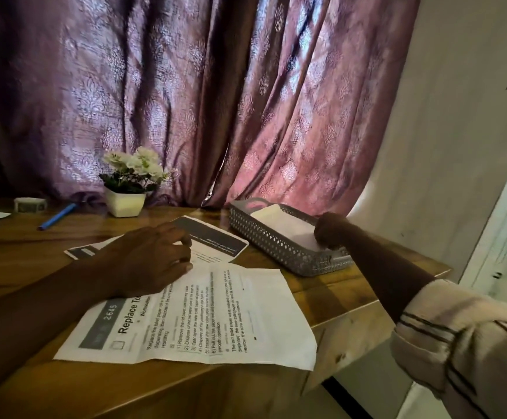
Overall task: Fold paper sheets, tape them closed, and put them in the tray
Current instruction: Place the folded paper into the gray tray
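White folded paper (pixel 285 226) lies inside the grey lattice tray (pixel 276 246) at the right end of the wooden table (pixel 352 300). Right hand (pixel 330 231) reaches over the tray's near rim, fingers curled onto the paper's corner (a true grip cannot be confirmed). Printed sheet (pixel 215 316), creased, lies flat near the table's front edge. Left hand (pixel 152 255) rests loosely spread, fingertips on a second sheet (pixel 212 240), grasping nothing.
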